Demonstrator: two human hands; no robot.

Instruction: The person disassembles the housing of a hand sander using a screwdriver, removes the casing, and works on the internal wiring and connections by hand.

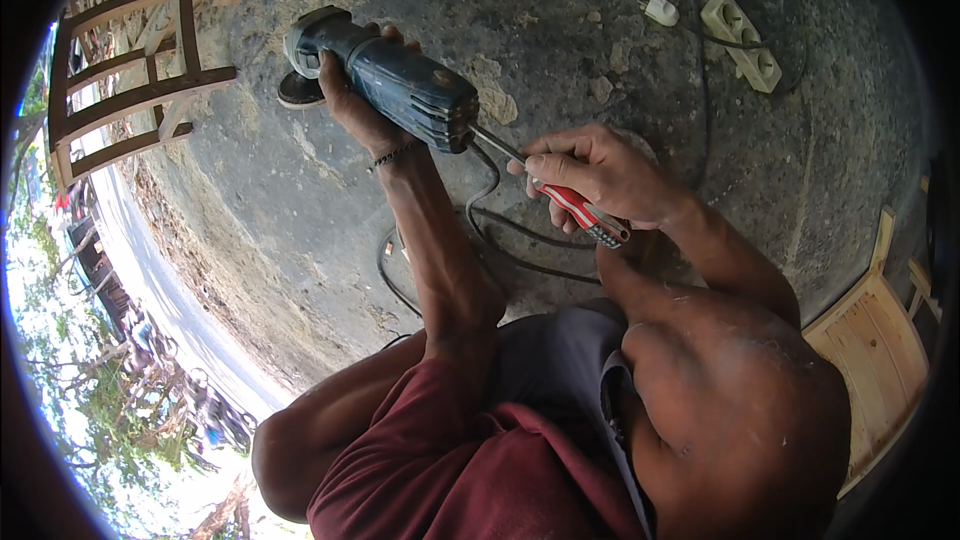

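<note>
My left hand (358, 105) is wrapped around the front part of a dark blue angle grinder (415, 85), lifted above the floor and tilted, with its disc end (300, 90) at the upper left. In my right hand (610, 175) is a screwdriver (578, 208) with a red, white and black handle. Its metal shaft runs up to the rear end of the grinder and meets the housing there; the tip itself is hidden. A dark power cord (490, 185) leaves the grinder's rear and loops over the floor beneath my hands.
On the grey, worn concrete floor (560, 0), a white power strip (742, 43) and a white plug (661, 10) lie at the upper right. A brown wooden frame (125, 80) stands at the upper left. Pale wooden slats (875, 370) are at the right edge.
</note>
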